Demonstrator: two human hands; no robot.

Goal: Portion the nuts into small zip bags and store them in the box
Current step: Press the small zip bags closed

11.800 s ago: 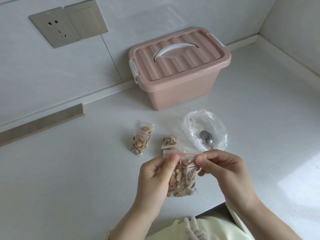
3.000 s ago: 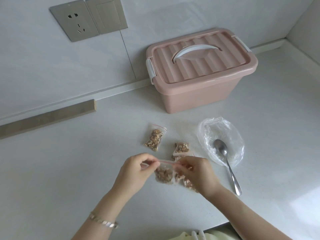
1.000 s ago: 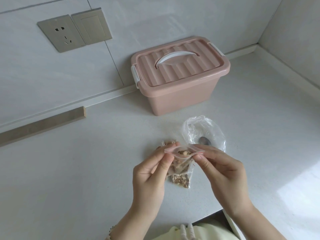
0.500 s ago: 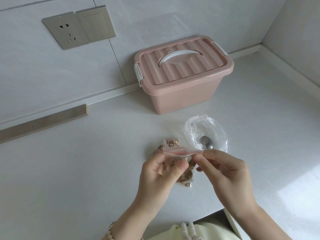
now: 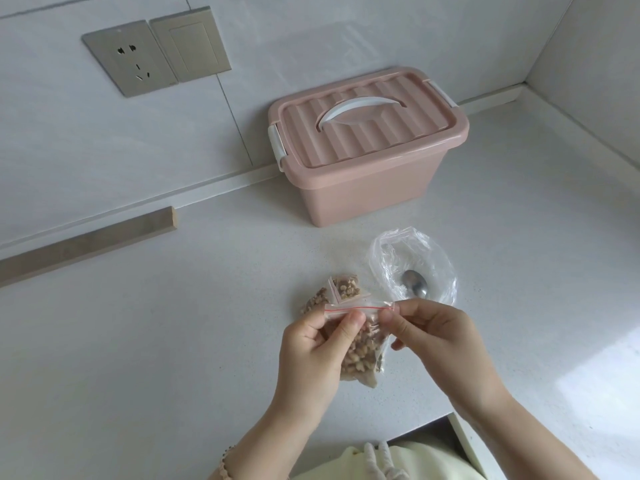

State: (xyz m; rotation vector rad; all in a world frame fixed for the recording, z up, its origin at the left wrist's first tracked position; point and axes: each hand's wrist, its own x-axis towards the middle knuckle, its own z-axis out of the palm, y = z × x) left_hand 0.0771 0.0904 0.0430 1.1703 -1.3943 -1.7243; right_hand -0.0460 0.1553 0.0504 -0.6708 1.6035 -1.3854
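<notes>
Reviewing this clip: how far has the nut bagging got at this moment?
Done: two filled zip bags lie on the counter, and the large clear bag shows only the spoon, no nuts. In hand: the left hand and right hand pinch the zip strip of a third zip bag, also filled. Left: the pink box has its lid on; all three bags are outside it.

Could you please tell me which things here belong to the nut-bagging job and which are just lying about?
Job: zip bag, pinched by left hand and right hand; filled bags; box, lid on; spoon; plastic bag.
Lying about: socket; switch; wooden strip.
</notes>
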